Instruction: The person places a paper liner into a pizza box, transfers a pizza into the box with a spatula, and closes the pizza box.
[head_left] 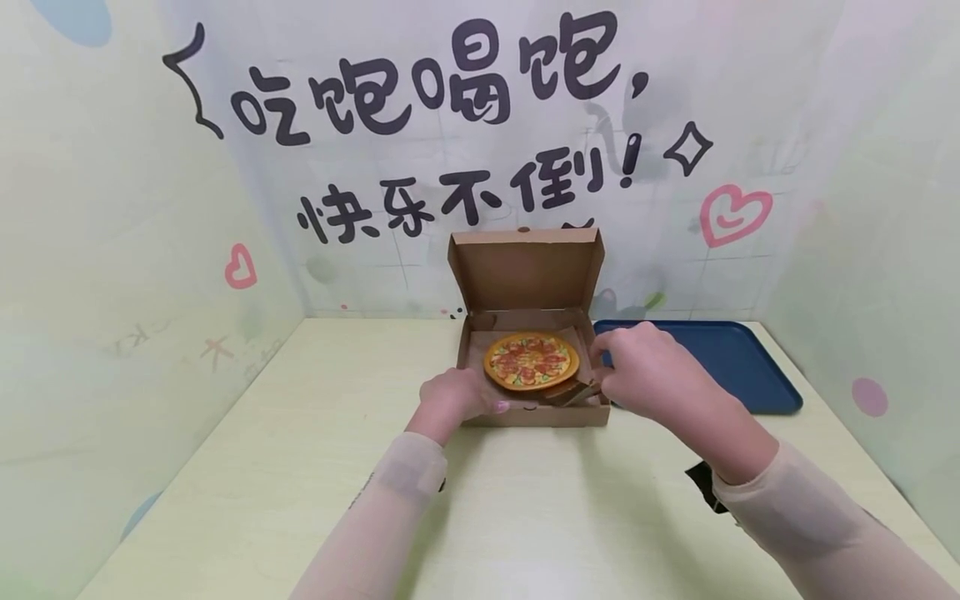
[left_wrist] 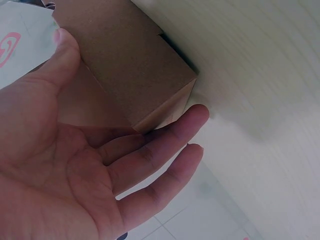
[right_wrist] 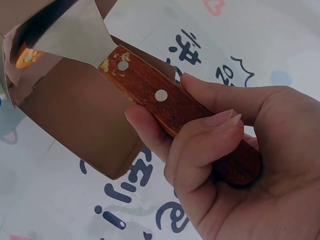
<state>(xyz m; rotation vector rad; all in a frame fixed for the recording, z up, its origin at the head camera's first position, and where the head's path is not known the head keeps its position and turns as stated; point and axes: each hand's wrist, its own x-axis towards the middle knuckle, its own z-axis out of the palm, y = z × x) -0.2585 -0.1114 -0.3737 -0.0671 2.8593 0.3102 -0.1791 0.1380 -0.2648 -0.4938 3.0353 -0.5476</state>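
Note:
An open cardboard pizza box (head_left: pixel 534 416) stands on the table with its lid raised at the back. A round toy-like pizza (head_left: pixel 531 362) with an orange-yellow rim lies inside on brown paper. At the box's front left corner, my left hand (head_left: pixel 459 395) holds on, thumb at the front wall and fingers along the side. My right hand (head_left: pixel 651 371) grips a spatula's riveted wooden handle (right_wrist: pixel 165 100). The spatula's metal blade (right_wrist: pixel 75 32) reaches into the box at the pizza's front right edge; whether it lies under the pizza cannot be told.
A blue tray (head_left: pixel 720 367) lies on the table right of the box, partly hidden by my right hand. Printed walls enclose the pale table (head_left: pixel 510 508) at the back and both sides.

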